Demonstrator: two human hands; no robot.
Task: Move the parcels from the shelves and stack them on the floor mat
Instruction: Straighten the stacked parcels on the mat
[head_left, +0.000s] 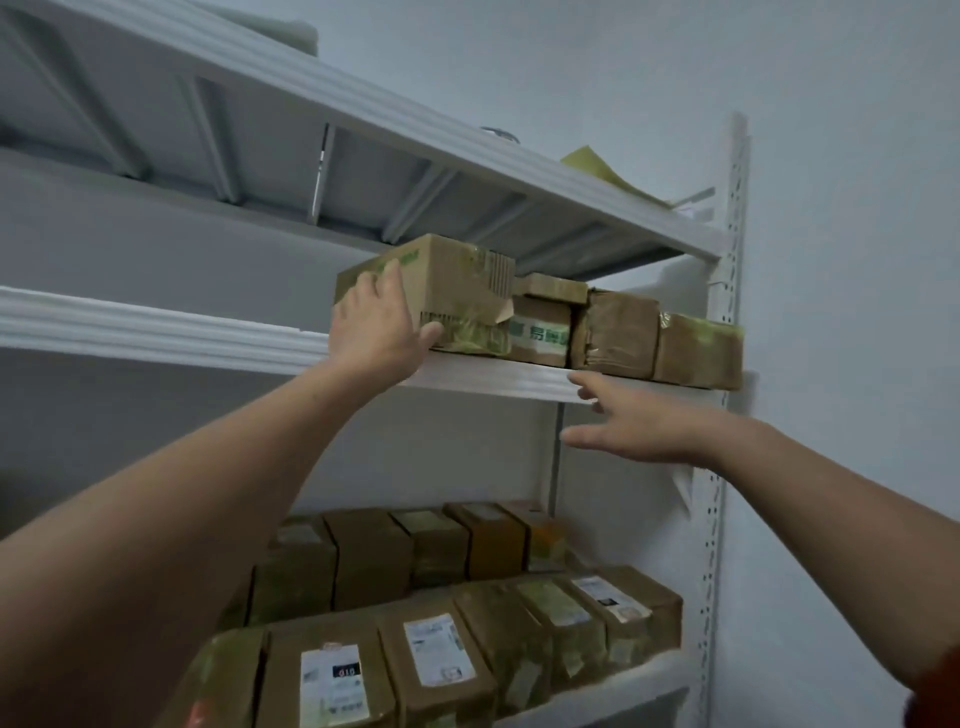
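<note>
A white metal shelving unit (730, 260) stands against a pale wall (857, 312), seen from below at an upward angle. 3 shelf levels show.

The lowest level holds 2 rows of brown cardboard parcels (441, 665) packed side by side. Several in the front row carry white printed labels on top.

The middle shelf (156, 332) is bare on its left half. On its right half a row of 4 parcels stands at the front edge. The leftmost is the held parcel (457, 280), a brown box with green print and glossy tape, taller than its neighbours. It touches the next one, a small parcel with green characters (540, 332). Then comes a parcel wrapped in brown tape (621, 332), then an end parcel (698, 353) beside the upright.

The left hand (379, 327) grasps the held parcel at its near left corner, with fingers spread up the side and the thumb curled against the front face near the bottom edge.

The right hand (639, 421) is released and holds nothing, its fingers straight and spread. It hovers just below the middle shelf's front lip, under the taped parcel.

A sheet of yellow paper (608, 166) pokes over the top shelf's edge at the right.
</note>
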